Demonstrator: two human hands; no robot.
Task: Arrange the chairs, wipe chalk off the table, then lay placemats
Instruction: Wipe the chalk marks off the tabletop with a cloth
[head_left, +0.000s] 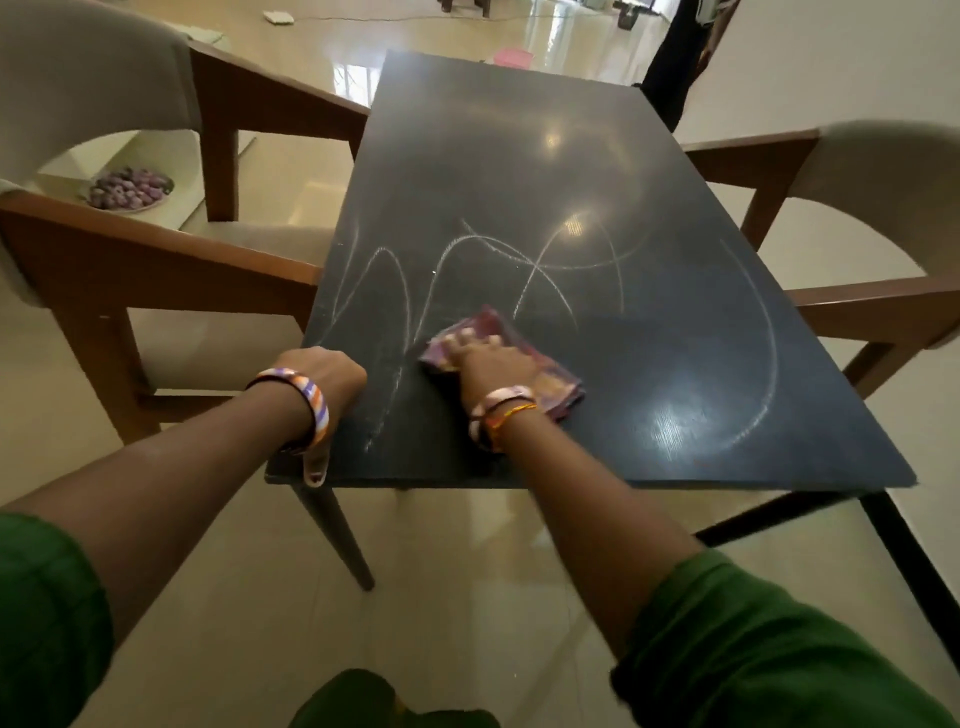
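Right hand (485, 358) lies flat, fingers spread, pressing down on a folded pink-purple cloth (545, 379) on the dark table (519, 156); palm-down pressure, not a pinch. Cloth looks soft, light, limp; prob. best handled with a flat palm over its middle so the folds don't bunch or slide out. Hand is blurred, so finger detail is unclear.

Just left of the cloth, left hand (322, 374) curls over the table's near-left edge, seemingly bracing it; fingers hidden, so can't tell how tight.

Chalk scribbles (467, 260) loop beyond and to both sides of the cloth; a long arc runs well to its right. Tabletop looks smooth, glossy, likely slippery.

Further out, chairs: left chair (156, 249) & right chair (857, 171) flank the table. No placemats visible.
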